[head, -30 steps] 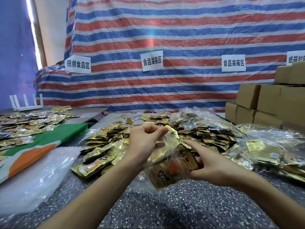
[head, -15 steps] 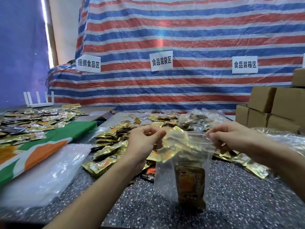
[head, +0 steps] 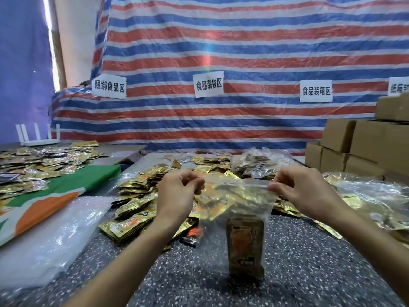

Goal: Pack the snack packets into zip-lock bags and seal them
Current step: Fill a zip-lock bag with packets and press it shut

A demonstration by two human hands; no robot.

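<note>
Sealing step. The zip-lock bag hangs upright at centre, its bottom at the speckled table; I can't tell if it touches. The left hand pinches the bag's 10 o'clock corner between thumb and curled forefinger, and the right hand pinches the 2 o'clock corner the same way. The zip strip is taut between them; can't tell whether it's closed.

Contents: gold snack packets stand on end at the bag's 6 o'clock. Count unreadable.

Next move, my read: anchor one corner and run a pinch along the strip, keeping packet edges out of the track.

From the bag:
- Loose packets at 9–10 o'clock.
- Filled bags at 12–1 o'clock.
- Cardboard boxes at 2 o'clock.
</note>
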